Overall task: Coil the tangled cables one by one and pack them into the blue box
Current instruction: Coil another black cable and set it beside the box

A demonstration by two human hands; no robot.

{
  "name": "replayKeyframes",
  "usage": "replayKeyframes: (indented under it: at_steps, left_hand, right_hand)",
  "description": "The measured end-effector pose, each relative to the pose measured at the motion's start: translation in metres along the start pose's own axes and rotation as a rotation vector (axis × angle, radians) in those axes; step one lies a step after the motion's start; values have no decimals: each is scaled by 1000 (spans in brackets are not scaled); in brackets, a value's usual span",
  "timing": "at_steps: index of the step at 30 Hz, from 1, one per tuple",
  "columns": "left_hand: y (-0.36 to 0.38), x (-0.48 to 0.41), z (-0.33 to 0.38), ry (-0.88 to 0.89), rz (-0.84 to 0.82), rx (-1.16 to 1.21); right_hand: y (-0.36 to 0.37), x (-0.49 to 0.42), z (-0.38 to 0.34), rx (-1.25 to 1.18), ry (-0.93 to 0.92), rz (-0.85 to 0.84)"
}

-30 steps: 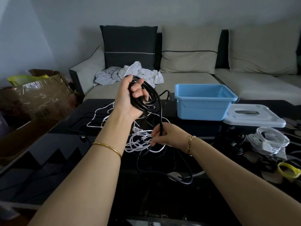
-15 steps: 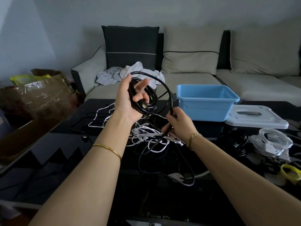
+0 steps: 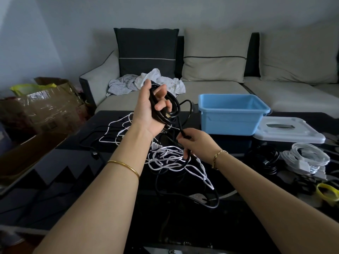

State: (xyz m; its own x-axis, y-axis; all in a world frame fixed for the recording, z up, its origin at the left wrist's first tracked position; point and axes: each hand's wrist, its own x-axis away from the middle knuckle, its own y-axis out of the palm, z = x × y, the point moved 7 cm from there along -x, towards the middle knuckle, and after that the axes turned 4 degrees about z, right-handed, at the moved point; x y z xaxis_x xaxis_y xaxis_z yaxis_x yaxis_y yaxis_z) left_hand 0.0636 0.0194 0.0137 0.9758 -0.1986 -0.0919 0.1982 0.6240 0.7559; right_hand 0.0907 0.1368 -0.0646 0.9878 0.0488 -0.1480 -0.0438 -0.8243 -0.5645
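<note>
My left hand point(image 3: 148, 110) is raised above the table and grips a coil of black cable point(image 3: 169, 105) with several loops in it. The cable's loose run drops from the coil to my right hand point(image 3: 196, 143), which pinches it low over a tangle of white cables point(image 3: 170, 158) on the black table. More black cable trails in a loop point(image 3: 211, 202) toward the front of the table. The blue box point(image 3: 233, 114) stands open behind my right hand, with nothing visible inside.
A white lid point(image 3: 288, 131) lies right of the box. A coiled black cable point(image 3: 264, 160), a coiled white cable point(image 3: 308, 158) and a yellow band point(image 3: 328, 193) lie at the right. A sofa with cushions and clothes point(image 3: 146, 83) is behind; cardboard boxes point(image 3: 40, 107) stand left.
My right hand laid another loop up at the coil, then slid back down the black cable toward the white tangle. My left hand kept the coil raised.
</note>
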Motion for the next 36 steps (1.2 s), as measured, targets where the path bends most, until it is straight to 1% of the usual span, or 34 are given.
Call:
replayKeyframes:
  at_steps: [2,4,6,8,9,10,12,14,16,19,21,26,27,29,31,33,36]
  left_hand:
    - [-1,-1,2,70,34,-102]
    - [2,-1,5,126,56,-194]
    - [8,0,9,176,58,-234]
    - [14,2,15,234,55,-270]
    - [17,3,17,261,57,-293]
    - [19,3,19,287,60,-323]
    - [20,5,22,342,71,-413]
    - [20,5,23,390,67,-508]
    - [20,5,22,423,54,-579]
    - [20,7,21,456,51,-650]
    - [24,9,23,495,28,-686]
    - [28,12,33,599,8,-761]
    - [28,13,33,614,2,-782]
    - [25,15,34,634,10,-824]
    - [21,15,35,631,27,-848]
    - [18,14,36,642,28,-889]
    - [13,13,30,639,7,-969]
  right_hand:
    - [6,1,-8,-6,-18,-26]
    - [11,1,-13,-108,-8,-47]
    - [16,5,-17,-334,26,-96]
    - [22,8,-22,-631,77,-185]
    - [23,10,-25,-722,79,-213]
    - [23,11,-27,-736,66,-217]
    - [22,11,-28,-669,68,-189]
    - [21,9,-27,-589,91,-155]
    - [21,9,-27,-566,127,-164]
    - [28,13,-28,-669,193,-254]
    - [35,16,-28,-740,204,-299]
    - [49,26,-23,-606,156,-354]
    - [47,25,-24,-550,134,-323]
    - [35,20,-23,-326,82,-180]
    - [25,16,-26,-132,16,-90]
    - [21,16,-30,-80,-8,-79]
    - [19,17,-38,29,-41,-119]
